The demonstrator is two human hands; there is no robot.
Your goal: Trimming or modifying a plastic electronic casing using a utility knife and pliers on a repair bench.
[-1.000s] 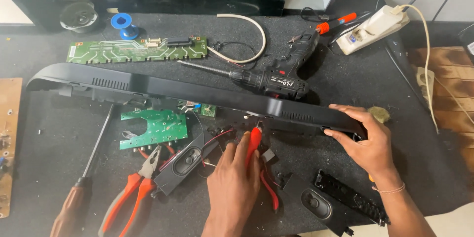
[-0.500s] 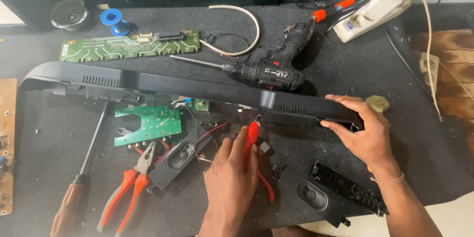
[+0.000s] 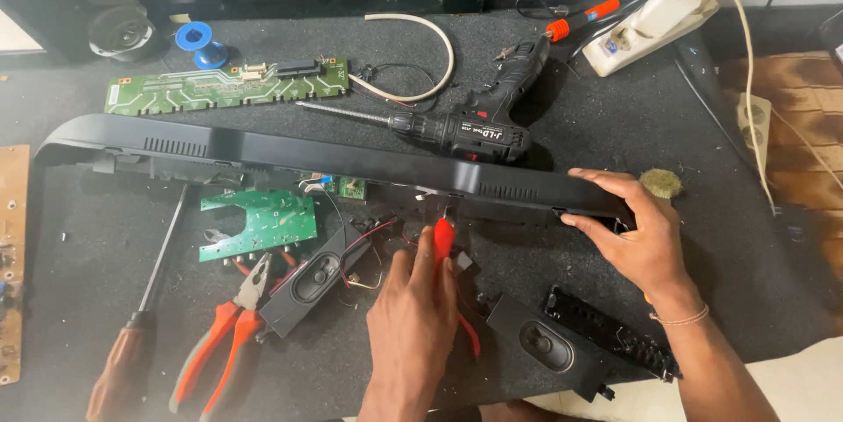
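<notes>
My left hand (image 3: 413, 317) grips small red-handled cutters (image 3: 445, 242) at centre frame, under the long black plastic bezel (image 3: 351, 158); my right hand (image 3: 637, 233) clamps its right end. I'd hold it steady, snipping only wire.

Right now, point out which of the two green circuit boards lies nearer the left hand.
The smaller, squarish green board below the long black frame, beside the pliers. The other green board is a long narrow strip above the frame, farther from the left hand.

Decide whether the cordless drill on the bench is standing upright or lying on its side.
Lying on its side: the cordless drill rests flat on the bench, bit pointing left, handle angled away, untouched by either hand.
</notes>
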